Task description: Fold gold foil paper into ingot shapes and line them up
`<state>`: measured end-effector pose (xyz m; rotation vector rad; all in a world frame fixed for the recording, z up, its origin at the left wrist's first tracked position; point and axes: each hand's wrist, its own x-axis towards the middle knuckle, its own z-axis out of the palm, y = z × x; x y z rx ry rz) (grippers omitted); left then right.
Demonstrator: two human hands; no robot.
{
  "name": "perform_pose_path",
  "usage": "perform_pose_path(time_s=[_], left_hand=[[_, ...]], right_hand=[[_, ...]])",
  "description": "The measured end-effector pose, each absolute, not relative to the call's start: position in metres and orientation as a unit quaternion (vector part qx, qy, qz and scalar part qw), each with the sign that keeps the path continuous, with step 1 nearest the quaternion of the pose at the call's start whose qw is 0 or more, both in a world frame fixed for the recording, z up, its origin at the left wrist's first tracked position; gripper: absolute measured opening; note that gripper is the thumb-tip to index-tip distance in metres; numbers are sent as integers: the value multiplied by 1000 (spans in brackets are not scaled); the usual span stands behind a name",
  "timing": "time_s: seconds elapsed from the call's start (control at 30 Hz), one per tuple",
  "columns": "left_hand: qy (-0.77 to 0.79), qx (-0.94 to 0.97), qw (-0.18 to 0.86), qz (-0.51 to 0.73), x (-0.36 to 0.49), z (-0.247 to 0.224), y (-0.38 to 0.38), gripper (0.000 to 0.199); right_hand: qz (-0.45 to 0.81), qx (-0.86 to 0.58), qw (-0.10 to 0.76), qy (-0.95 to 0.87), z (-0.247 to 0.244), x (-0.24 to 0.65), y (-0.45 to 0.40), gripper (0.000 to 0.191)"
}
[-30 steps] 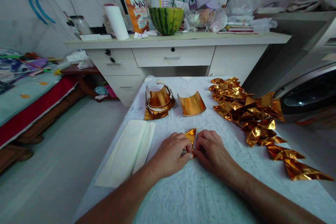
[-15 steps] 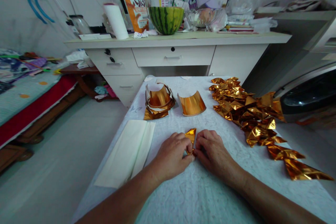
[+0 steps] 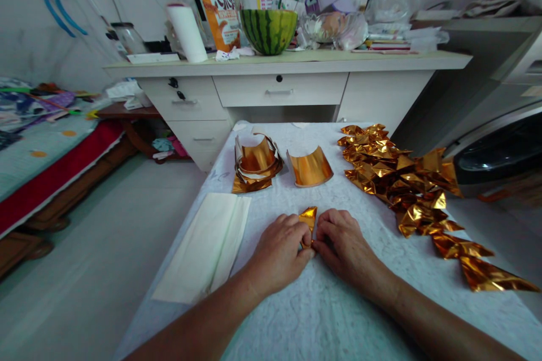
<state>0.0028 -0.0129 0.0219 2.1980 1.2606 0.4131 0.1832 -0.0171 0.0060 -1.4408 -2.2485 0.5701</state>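
Note:
A small piece of gold foil paper (image 3: 309, 216) is pinched between my hands over the cloth-covered table. My left hand (image 3: 283, 245) grips its left side with curled fingers. On its right, my right hand (image 3: 342, 240) has thumb and fingers closed at the foil's lower edge; the fingers hide most of that part. Beyond my hands stands a curved gold sheet (image 3: 312, 168), and left of it a stack of curled gold sheets (image 3: 256, 161). Folded gold foil pieces (image 3: 398, 180) lie heaped along the table's right side.
A folded pale paper sheet (image 3: 203, 245) lies to the left of my left forearm. Behind the table is a white desk (image 3: 279, 65) bearing a halved watermelon (image 3: 268, 32), an orange pouch (image 3: 218, 5) and a paper roll (image 3: 187, 34). A washing machine (image 3: 503, 130) is at right.
Hardly anything differs; both hands keep their hold on the gold foil in nearly the same place. The whole view has shifted very slightly.

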Motion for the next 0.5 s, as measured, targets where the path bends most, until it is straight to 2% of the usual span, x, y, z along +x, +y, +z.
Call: perform_pose_path(time_s=[0.5], left_hand=[[486,817,270,153,5,19,-15,7]], right_hand=[[204,-524,200,-803,11,181,-19,13]])
